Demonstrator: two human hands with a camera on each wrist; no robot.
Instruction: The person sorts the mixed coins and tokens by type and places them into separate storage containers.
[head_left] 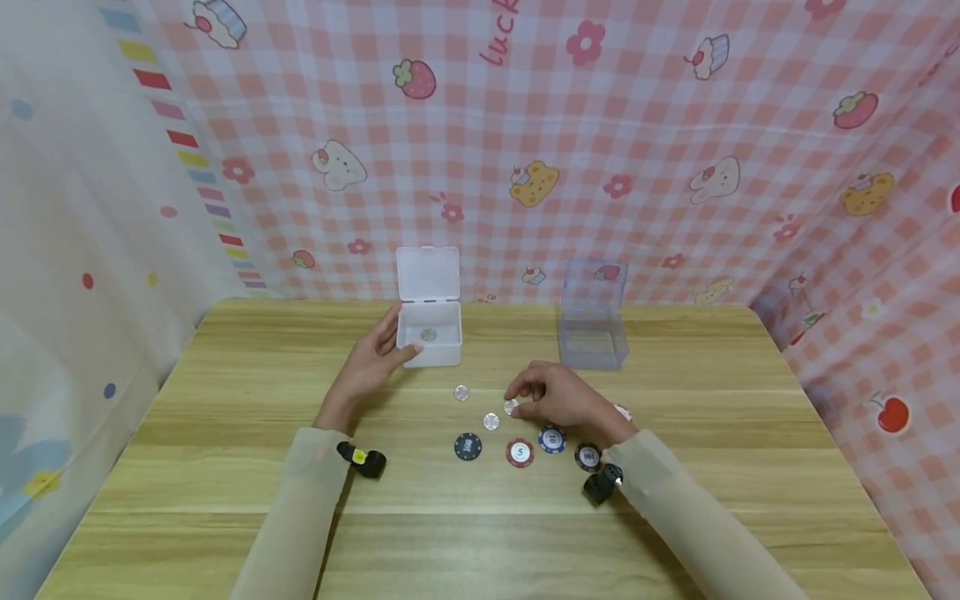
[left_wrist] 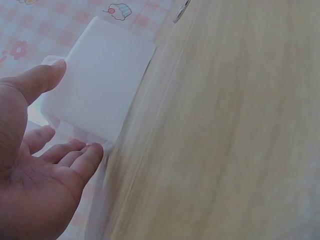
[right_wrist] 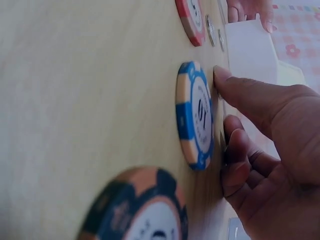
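My left hand (head_left: pixel 372 357) holds the open white box (head_left: pixel 442 357) at its left side, thumb over the front rim and fingers along the side wall. One silver coin (head_left: pixel 428 334) lies inside. My right hand (head_left: pixel 562 394) has thumb and index finger around another silver coin (head_left: pixel 511 407) on the table; the right wrist view mostly hides this coin. Two more silver coins lie nearby, one coin (head_left: pixel 461 392) below the box and one coin (head_left: pixel 491 422) left of my right fingertips. Close to that hand is a blue poker chip (right_wrist: pixel 197 116) marked 10.
A clear plastic box (head_left: pixel 592 354) with its lid raised stands at the back right. Poker chips lie in front: a black chip (head_left: pixel 468 447), a red chip (head_left: pixel 520 452) and a dark chip (head_left: pixel 588 456). My right forearm partly covers another chip (head_left: pixel 623 412). Patterned cloth (head_left: pixel 480 167) hangs behind the table.
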